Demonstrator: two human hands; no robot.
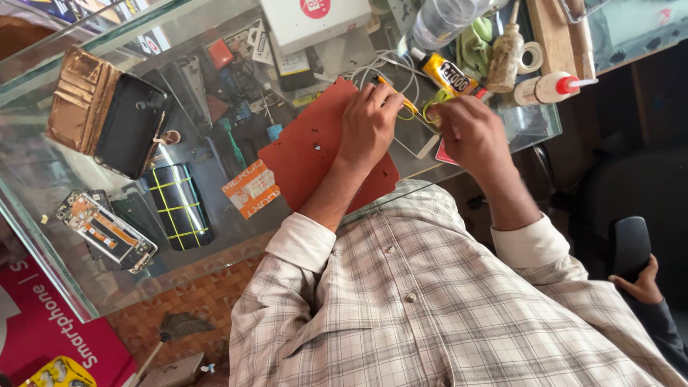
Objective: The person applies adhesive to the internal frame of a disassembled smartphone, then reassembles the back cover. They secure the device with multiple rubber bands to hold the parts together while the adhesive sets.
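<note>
Over the glass counter [86, 236], the left hand [369, 125] curled its fingers around a thin yellow-handled tool [405, 104], pressed to a flat white phone [423, 140] lying partly on a matte red rubber mat [308, 154]. The right hand [469, 132] pinched yellow-looped scissors [433, 107] shut-fingered. A yellow glue tube [444, 74] lay just beyond.
</note>
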